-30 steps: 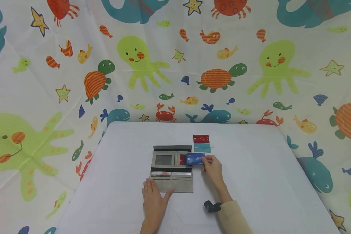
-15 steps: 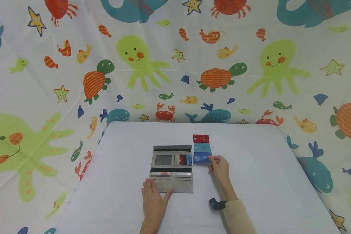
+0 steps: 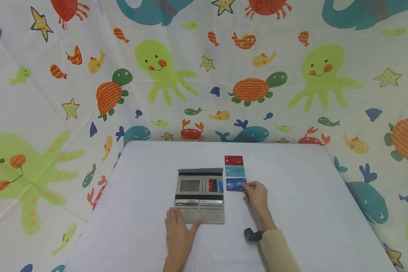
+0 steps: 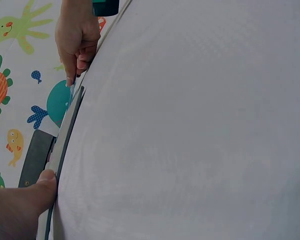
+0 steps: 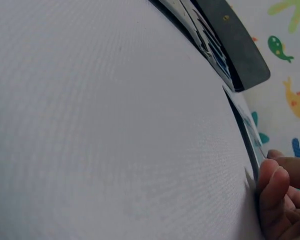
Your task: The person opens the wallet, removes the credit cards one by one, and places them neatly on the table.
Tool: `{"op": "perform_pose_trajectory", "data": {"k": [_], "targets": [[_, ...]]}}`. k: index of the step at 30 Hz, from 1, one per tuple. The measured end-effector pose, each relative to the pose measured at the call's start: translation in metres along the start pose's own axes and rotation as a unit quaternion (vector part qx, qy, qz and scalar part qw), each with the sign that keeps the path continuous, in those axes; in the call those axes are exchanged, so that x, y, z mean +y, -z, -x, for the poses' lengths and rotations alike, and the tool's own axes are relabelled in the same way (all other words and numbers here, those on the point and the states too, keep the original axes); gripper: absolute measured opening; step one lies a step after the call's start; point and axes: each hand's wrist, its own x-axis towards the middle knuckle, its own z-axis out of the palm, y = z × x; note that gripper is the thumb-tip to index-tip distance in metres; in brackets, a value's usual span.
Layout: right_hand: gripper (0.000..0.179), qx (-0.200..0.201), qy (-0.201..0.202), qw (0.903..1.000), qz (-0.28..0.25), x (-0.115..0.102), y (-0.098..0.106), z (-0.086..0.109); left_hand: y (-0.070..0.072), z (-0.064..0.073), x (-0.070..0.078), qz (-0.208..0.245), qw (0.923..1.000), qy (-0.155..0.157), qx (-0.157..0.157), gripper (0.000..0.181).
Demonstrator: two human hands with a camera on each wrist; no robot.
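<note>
An open grey wallet [image 3: 204,217] lies on the white table, cards tucked in its slots. My left hand [image 3: 179,236] rests on the wallet's lower left edge, fingers straight and thumb spread along the bottom. To the right of the wallet, my right hand [image 3: 257,196] pinches the right end of a blue VIP card [image 3: 234,184] at the tabletop. In the right wrist view, thumb and finger [image 5: 274,182] meet at the card's edge. Above that card lie a teal VIP card [image 3: 235,171] and a red VIP card [image 3: 233,160]. Red and blue cards [image 3: 219,186] show in the wallet's upper right slots.
The white table [image 3: 312,196] stretches out on both sides of the wallet. Behind it hangs a cloth [image 3: 176,124] printed with sea animals. A dark wrist-worn camera [image 3: 252,234] sits on my right wrist.
My right hand has drawn the blue card rightward, off the wallet's upper right slots, and lowered it beneath the teal card. The left hand has stayed in place.
</note>
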Motion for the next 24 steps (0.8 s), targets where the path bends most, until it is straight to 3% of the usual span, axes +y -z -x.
{"op": "perform_pose_trajectory", "data": {"k": [10,24], "targets": [[0.025,0.02,0.038,0.9936,0.104,-0.004,-0.004,-0.003,0.0,0.0,0.001,0.0,1.0,0.003,-0.007,0.109],[0.023,0.037,0.053,0.9867,0.149,-0.006,-0.011,-0.004,0.002,0.0,0.001,0.003,1.0,0.001,-0.005,0.108]]}}
